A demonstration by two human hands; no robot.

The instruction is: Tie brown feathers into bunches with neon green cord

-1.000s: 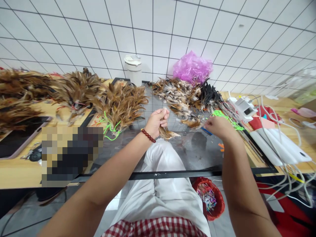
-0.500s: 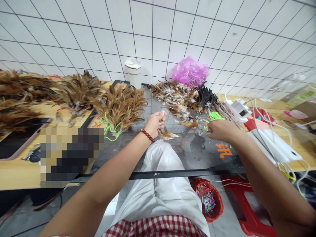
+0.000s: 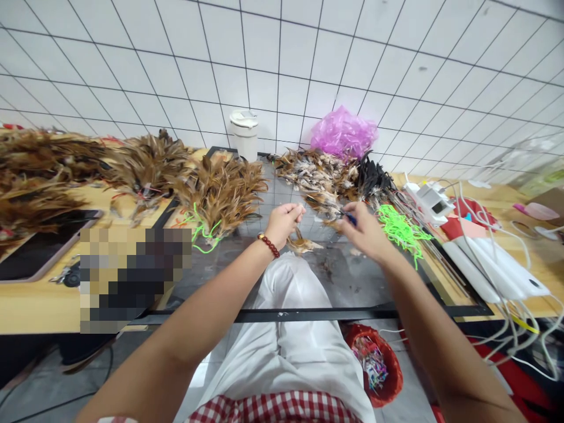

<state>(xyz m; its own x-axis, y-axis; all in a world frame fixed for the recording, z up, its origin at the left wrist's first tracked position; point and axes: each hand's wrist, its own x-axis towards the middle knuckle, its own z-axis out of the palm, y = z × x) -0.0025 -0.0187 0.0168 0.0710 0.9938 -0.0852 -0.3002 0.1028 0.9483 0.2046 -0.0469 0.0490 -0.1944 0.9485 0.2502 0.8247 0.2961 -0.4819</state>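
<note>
My left hand [image 3: 283, 224], with a beaded bracelet on its wrist, is closed in a pinch above the dark glass tabletop. Brown feathers [image 3: 305, 243] stick out below its fingers, toward my lap. To its right, my right hand [image 3: 366, 234] grips a small dark blue object [image 3: 351, 217], whose kind is mostly hidden by the fingers. Just beyond both hands lies a heap of loose brown and pale feathers [image 3: 315, 170], with black feathers [image 3: 372, 176] at its right end. Bright green strings [image 3: 400, 232] lie right of my right hand.
Bundled brown feathers [image 3: 222, 188] lie left, with a phone [image 3: 44, 247] farther left. A white cup [image 3: 245, 138] and a pink plastic bag [image 3: 343, 132] stand by the tiled wall. White chargers and cables [image 3: 493, 264] crowd the right. Below the table edge is a red bin [image 3: 390, 376].
My right hand has moved left from the green strings toward my left hand, carrying the small dark blue object. The strings are now uncovered. My left hand keeps its pinch.
</note>
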